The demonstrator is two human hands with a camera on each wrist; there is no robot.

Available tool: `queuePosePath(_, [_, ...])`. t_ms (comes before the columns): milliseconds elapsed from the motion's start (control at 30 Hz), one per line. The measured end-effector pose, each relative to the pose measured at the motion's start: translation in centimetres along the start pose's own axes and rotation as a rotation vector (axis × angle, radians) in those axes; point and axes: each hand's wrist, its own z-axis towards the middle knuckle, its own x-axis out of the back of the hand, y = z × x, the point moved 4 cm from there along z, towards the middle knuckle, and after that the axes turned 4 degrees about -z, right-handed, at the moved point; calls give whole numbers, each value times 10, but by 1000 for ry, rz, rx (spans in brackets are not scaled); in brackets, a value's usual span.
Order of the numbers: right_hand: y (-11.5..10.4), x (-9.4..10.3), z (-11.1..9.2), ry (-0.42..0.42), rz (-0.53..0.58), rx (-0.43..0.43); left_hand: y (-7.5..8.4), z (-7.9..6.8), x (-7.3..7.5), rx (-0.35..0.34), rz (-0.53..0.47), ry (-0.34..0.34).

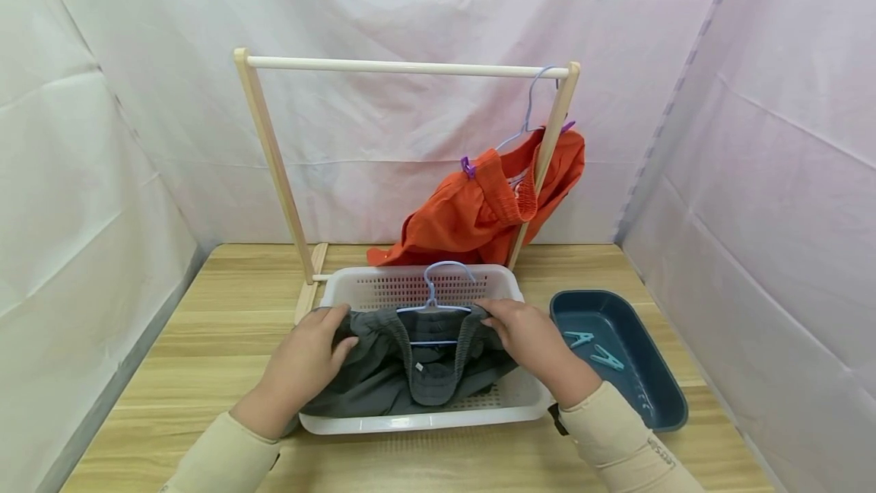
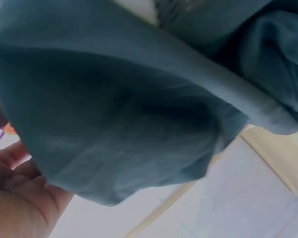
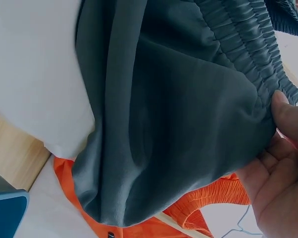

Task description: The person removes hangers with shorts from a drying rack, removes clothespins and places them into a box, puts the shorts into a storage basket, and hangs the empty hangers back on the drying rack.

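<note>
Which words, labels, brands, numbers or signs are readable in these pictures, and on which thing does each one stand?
No text can be read with certainty.
Right sleeve: lettering, too small and blurred.
Grey garment: small white tag near the waist, too small.
Orange garment: pale marking inside the waist, too small; dark mark in the right-wrist view, unreadable.
</note>
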Motion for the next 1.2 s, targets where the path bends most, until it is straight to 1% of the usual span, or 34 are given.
queuePosePath(167, [0, -1, 0, -4, 12, -25, 9, 6, 3, -14, -24, -4])
queuePosePath(300, [1, -1, -2, 10, 11, -29, 17, 11, 5, -22, -35, -19])
queuePosePath(433, [0, -1, -3, 28, 17, -27, 23, 14, 6, -49, -27, -22])
queuePosePath(600, [-1, 0, -5, 76, 18, -13, 26, 18, 6, -104, -23, -7])
queuePosePath(767, [-2, 1, -7, 126, 18, 13, 27, 19, 6, -178, -12, 31])
queuePosePath(900, [-2, 4, -10, 149, 26, 22, 28, 18, 7, -217, 2, 66])
queuePosePath(1033, [-2, 7, -12, 159, 32, 20, 29, 19, 8, -254, 3, 99])
queuePosePath(1200, [-1, 10, -14, 165, 38, 23, 29, 18, 13, -311, 2, 168])
